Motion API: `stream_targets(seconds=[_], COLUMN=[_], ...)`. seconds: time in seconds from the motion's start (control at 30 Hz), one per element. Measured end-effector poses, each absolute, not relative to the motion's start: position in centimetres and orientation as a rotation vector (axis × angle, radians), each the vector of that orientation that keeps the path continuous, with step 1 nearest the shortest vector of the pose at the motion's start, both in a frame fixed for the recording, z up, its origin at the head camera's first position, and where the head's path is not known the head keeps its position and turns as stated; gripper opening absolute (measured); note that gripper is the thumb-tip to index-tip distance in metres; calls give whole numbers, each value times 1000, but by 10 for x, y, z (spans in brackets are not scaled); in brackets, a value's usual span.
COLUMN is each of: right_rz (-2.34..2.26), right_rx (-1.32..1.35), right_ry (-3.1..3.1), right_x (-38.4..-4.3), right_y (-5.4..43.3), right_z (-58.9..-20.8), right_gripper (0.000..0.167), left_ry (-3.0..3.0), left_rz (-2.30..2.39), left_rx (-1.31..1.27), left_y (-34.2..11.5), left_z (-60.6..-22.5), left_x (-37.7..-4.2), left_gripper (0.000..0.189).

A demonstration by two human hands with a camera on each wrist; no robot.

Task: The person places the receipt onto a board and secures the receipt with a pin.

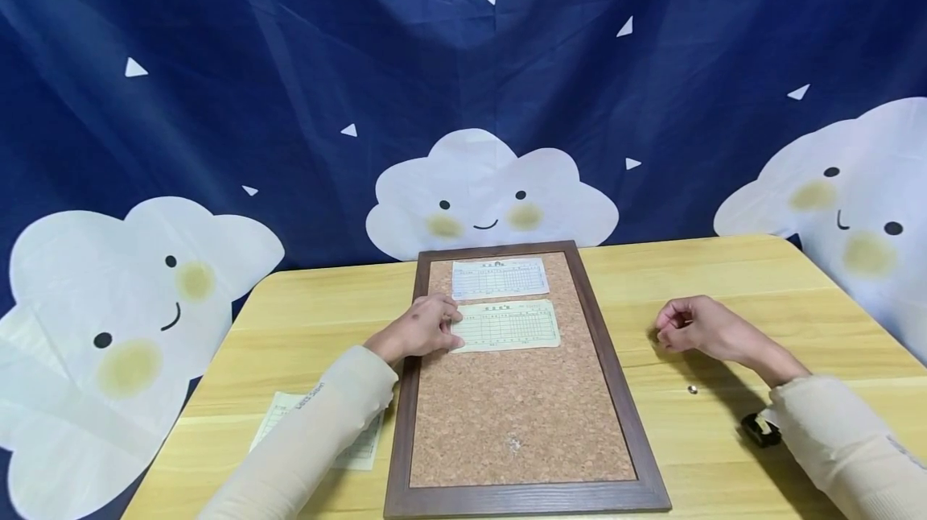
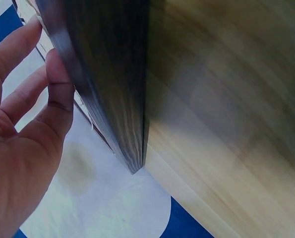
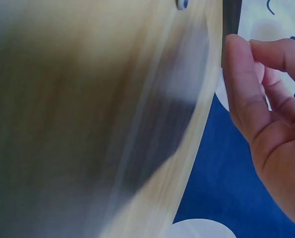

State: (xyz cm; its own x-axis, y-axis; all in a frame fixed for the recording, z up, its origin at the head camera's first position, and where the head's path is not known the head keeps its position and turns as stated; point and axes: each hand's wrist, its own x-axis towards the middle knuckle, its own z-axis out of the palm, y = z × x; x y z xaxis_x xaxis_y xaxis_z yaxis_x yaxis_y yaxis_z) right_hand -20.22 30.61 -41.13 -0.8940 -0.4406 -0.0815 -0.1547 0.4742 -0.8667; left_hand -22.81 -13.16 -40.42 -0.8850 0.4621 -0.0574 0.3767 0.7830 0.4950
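A cork board [image 1: 521,415] in a dark brown wooden frame lies on the table. Near its top is a bluish printed form [image 1: 500,278], and just below it a pale green printed form [image 1: 514,327]. My left hand [image 1: 427,327] reaches over the board's left rail, thumb and index finger apart, fingertips resting on the green form's left edge. To the right of the board, my right hand [image 1: 698,329] hovers over the table, its thumb and index fingertips together. I cannot tell whether something small is between them. A small shiny metal tack [image 1: 692,390] lies on the table below that hand.
More pale green forms [image 1: 362,443] lie on the table, partly under my left forearm. A small black object [image 1: 760,429] with a yellowish part sits beside my right sleeve. Behind the wooden table [image 1: 311,303] hangs a dark blue cloth [image 1: 434,45] with clouds.
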Motion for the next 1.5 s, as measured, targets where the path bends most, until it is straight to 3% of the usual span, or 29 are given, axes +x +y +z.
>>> stream_targets(seconds=[1.5], right_rz=[-1294], right_rx=[-495], right_ry=[2565], right_x=[-216], right_y=[275], right_z=[-402], right_gripper=[14], left_ry=[2792], left_rz=[715], left_rx=[637], left_y=[-131], left_z=[-403], left_x=[-229], left_gripper=[38])
